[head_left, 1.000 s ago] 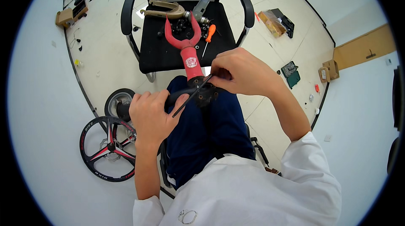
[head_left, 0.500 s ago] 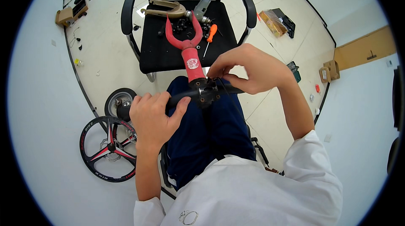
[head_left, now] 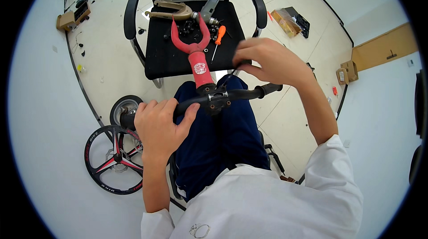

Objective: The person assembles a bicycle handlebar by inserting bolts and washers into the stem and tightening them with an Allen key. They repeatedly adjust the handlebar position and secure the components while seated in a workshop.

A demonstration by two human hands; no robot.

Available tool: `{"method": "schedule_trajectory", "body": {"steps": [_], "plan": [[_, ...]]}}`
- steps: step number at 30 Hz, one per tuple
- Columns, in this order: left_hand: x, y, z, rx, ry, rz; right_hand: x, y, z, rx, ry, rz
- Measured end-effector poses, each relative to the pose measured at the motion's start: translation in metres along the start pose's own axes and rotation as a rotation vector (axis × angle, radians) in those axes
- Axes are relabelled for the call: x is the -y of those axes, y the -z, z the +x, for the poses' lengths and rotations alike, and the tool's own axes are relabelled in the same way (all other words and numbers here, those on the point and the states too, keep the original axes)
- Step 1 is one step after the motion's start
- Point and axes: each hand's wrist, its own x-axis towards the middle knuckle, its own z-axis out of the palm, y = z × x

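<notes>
- The left hand (head_left: 160, 125) is closed in a full grip around the left part of a black handlebar (head_left: 209, 99), fingers curled over the top and thumb stretched along the bar toward its middle.
- The handlebar runs crosswise over the person's lap, from the left hand out to a bare black grip end (head_left: 270, 89) on the right; a metal clamp (head_left: 218, 98) sits at its middle, just beyond the left thumb.
- The right hand (head_left: 267, 60) is raised just above and behind the bar's right half, not touching it. Its fingers are pinched together on a thin dark tool (head_left: 228, 78) that slants down toward the clamp; what kind of tool it is cannot be made out.
- A red fork (head_left: 194, 49) rises from the clamp away from the person, its two prongs lying on the seat of a black chair (head_left: 156, 56) ahead of both hands.
- On the chair seat, past the right hand's fingertips, lies an orange-handled screwdriver (head_left: 218, 38); farther back lie a tan frame piece (head_left: 171, 11) and small dark parts.
- Below and left of the left hand, on the floor, lie a black spoked wheel (head_left: 113, 161) and a smaller tyre (head_left: 125, 107).
- Cardboard boxes (head_left: 285, 20) sit on the floor well beyond the right hand.
</notes>
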Motion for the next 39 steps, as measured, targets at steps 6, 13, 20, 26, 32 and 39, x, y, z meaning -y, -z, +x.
{"method": "schedule_trajectory", "body": {"steps": [6, 13, 20, 26, 32, 39], "plan": [[-0.002, 0.003, -0.001, 0.033, 0.023, -0.004, 0.009, -0.033, 0.031, -0.320, 0.117, 0.186], [0.000, 0.006, -0.003, 0.043, 0.006, -0.018, 0.036, -0.033, -0.004, -0.085, 0.089, 0.533], [0.002, -0.001, -0.003, -0.012, 0.007, -0.008, 0.031, -0.024, -0.026, -0.053, 0.107, 0.396], [0.002, -0.001, -0.003, -0.011, 0.009, 0.006, 0.030, -0.032, -0.016, -0.157, -0.034, 0.450], [0.001, 0.001, -0.002, 0.016, 0.020, -0.005, 0.020, -0.022, -0.001, 0.039, 0.031, 0.359], [0.001, 0.002, -0.002, 0.020, 0.032, -0.027, 0.023, -0.013, 0.014, 0.123, 0.118, 0.188]]}}
